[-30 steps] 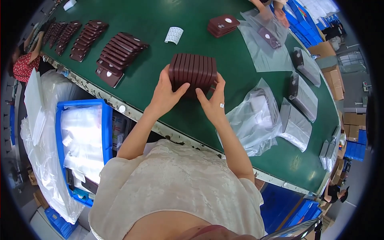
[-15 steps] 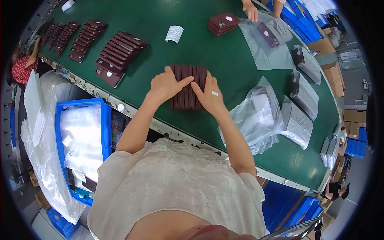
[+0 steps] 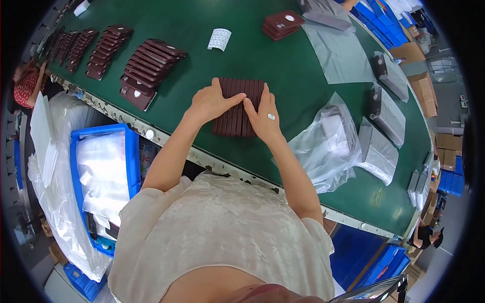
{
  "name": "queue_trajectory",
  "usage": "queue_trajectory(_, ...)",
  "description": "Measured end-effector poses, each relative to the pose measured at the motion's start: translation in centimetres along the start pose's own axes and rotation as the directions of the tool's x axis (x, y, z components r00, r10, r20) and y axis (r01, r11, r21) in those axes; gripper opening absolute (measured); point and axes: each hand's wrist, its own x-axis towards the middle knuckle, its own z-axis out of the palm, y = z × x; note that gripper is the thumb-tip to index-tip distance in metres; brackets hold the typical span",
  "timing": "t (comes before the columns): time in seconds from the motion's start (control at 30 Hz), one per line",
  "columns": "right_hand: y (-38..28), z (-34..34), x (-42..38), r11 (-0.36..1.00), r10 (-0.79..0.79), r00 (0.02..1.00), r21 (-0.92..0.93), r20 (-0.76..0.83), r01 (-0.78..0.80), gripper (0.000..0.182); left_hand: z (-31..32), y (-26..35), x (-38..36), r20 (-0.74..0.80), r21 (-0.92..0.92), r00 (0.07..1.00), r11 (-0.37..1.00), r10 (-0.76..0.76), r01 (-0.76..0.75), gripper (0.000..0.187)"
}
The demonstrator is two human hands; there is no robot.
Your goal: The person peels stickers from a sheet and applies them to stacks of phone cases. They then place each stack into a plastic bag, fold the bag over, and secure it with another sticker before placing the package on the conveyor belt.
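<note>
A row of dark maroon phone cases (image 3: 233, 121) stands on edge on the green table in front of me, packed side by side. My left hand (image 3: 208, 104) is closed around the left side of the row, its thumb lying across the top edges. From the right, my right hand (image 3: 263, 117) grips the other side, with a small white sticker on its back. The two thumbs almost meet over the middle of the row. Parts of the outer cases are hidden under my fingers.
Fanned stacks of maroon cases (image 3: 151, 63) lie at the left, beyond a white label sheet (image 3: 219, 39). A small case pile (image 3: 283, 24) sits at the back. Clear plastic bags (image 3: 328, 146) and wrapped bundles (image 3: 388, 113) line the right. A blue crate (image 3: 132, 156) stands below the table edge.
At the back right, the other person's hands have mostly left view, and the wrapped bundle there has shifted away from me. My hands stay on the row of cases, almost unmoved.
</note>
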Motion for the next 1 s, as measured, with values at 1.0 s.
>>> queue_trajectory(1.0,4.6,-24.4,-20.9,0.808,0.263,0.778,-0.311,-0.570,-0.500,0.102,14.0,16.1,-11.6,0.087,-0.186,0.557,0.563,0.826,-0.805,0.033)
